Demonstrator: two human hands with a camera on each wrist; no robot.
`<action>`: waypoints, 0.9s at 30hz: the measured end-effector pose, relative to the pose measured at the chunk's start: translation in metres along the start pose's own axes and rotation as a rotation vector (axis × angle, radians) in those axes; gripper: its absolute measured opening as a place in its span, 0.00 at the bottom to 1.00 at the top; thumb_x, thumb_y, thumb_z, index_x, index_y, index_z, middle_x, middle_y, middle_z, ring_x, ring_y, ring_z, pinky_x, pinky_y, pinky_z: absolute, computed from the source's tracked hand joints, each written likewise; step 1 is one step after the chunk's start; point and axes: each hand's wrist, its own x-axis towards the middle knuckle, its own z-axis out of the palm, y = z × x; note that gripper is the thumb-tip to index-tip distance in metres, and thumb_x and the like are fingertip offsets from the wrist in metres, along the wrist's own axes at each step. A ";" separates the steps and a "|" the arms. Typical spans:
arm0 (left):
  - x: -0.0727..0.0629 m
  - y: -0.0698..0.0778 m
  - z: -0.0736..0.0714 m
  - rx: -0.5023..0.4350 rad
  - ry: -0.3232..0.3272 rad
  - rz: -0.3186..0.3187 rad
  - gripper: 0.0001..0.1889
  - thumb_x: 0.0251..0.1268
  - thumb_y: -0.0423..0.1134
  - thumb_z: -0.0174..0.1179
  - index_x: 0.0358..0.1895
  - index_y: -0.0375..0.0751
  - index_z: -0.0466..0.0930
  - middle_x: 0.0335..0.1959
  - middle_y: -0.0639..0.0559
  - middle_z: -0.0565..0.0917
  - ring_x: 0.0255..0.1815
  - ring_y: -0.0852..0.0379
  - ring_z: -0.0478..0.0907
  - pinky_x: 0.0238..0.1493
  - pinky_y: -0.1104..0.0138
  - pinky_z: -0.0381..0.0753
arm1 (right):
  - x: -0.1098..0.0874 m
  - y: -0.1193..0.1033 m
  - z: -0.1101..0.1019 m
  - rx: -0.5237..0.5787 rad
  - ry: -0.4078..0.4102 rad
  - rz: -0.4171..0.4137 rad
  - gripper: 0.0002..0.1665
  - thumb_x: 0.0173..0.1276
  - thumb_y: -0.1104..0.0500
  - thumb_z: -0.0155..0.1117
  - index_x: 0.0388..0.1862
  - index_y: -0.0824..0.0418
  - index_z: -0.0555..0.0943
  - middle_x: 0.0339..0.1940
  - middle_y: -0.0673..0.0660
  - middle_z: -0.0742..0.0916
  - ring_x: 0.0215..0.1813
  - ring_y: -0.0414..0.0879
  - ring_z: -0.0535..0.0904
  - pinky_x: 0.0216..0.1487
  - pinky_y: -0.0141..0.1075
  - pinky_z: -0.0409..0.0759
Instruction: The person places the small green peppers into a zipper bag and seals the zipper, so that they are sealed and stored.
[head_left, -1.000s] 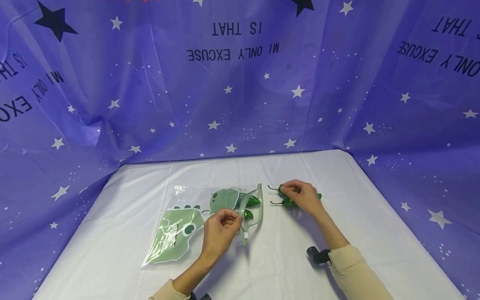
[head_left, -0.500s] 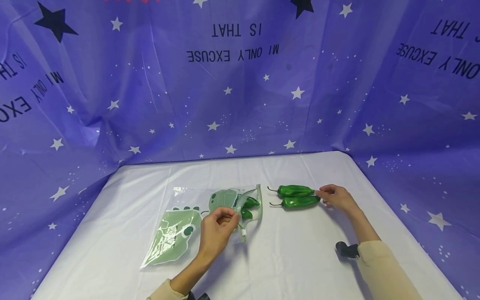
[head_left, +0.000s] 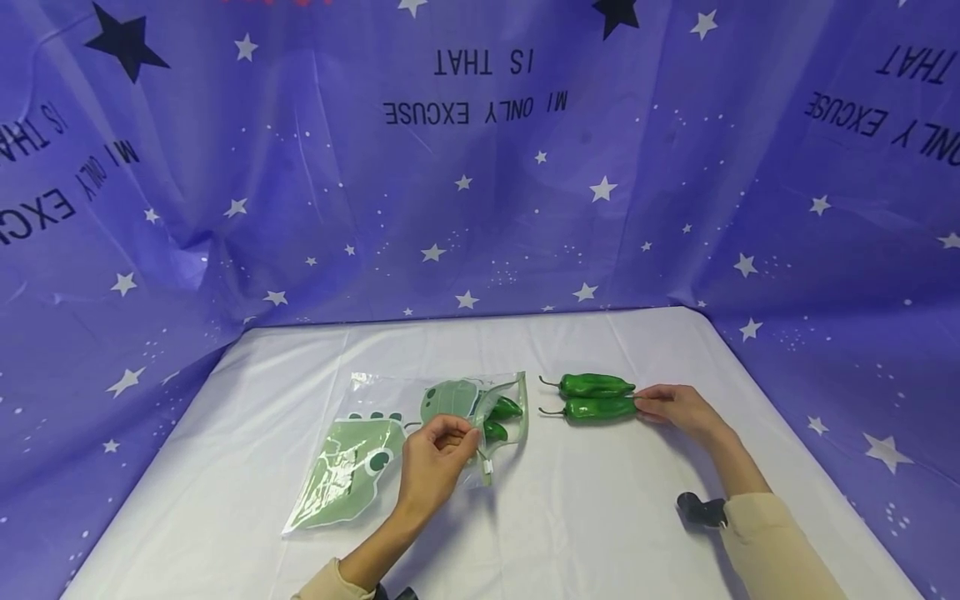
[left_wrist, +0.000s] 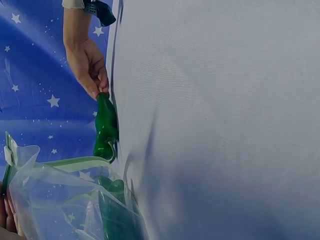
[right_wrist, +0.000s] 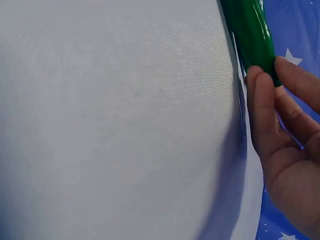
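My left hand [head_left: 435, 457] pinches the upper edge of a clear zip bag [head_left: 367, 387] near its open mouth, which faces right. The bag carries a green cartoon animal print. Inside it, close to the mouth, lie green peppers [head_left: 507, 408], partly hidden by the print and my hand. Two more green peppers lie side by side right of the bag, stems toward it: a far pepper [head_left: 596, 385] and a near pepper [head_left: 600, 409]. My right hand [head_left: 678, 410] pinches the tip of the near pepper; in the right wrist view, thumb and fingers [right_wrist: 265, 102] close about that tip.
A white cloth covers the table [head_left: 585, 517]. Behind it and along both sides hangs a purple curtain [head_left: 480, 208] with stars and lettering. A black wrist camera [head_left: 701, 510] sits at my right cuff.
My right hand has moved from over the two peppers to their right-hand tips, then slightly nearer me onto the near one. My left hand has held the bag's edge nearly still.
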 end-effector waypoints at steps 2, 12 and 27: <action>0.000 0.000 0.000 0.001 -0.003 0.000 0.04 0.54 0.24 0.65 0.31 0.27 0.79 0.25 0.40 0.83 0.24 0.60 0.80 0.26 0.76 0.78 | -0.002 0.001 -0.001 0.030 -0.008 -0.002 0.25 0.66 0.66 0.63 0.55 0.82 0.70 0.39 0.55 0.85 0.42 0.44 0.84 0.50 0.36 0.79; 0.002 0.002 0.001 -0.006 -0.004 0.018 0.04 0.54 0.23 0.65 0.31 0.26 0.80 0.25 0.39 0.83 0.24 0.57 0.81 0.26 0.75 0.79 | -0.015 -0.021 -0.004 0.057 -0.006 -0.057 0.25 0.65 0.62 0.65 0.56 0.77 0.73 0.41 0.55 0.85 0.44 0.40 0.82 0.55 0.40 0.76; 0.003 -0.002 0.006 -0.049 0.031 0.113 0.04 0.54 0.22 0.65 0.32 0.26 0.79 0.27 0.39 0.82 0.26 0.53 0.82 0.29 0.73 0.81 | -0.016 -0.048 0.048 -0.002 -0.003 -0.154 0.23 0.62 0.61 0.68 0.50 0.76 0.77 0.38 0.61 0.87 0.41 0.48 0.84 0.49 0.41 0.81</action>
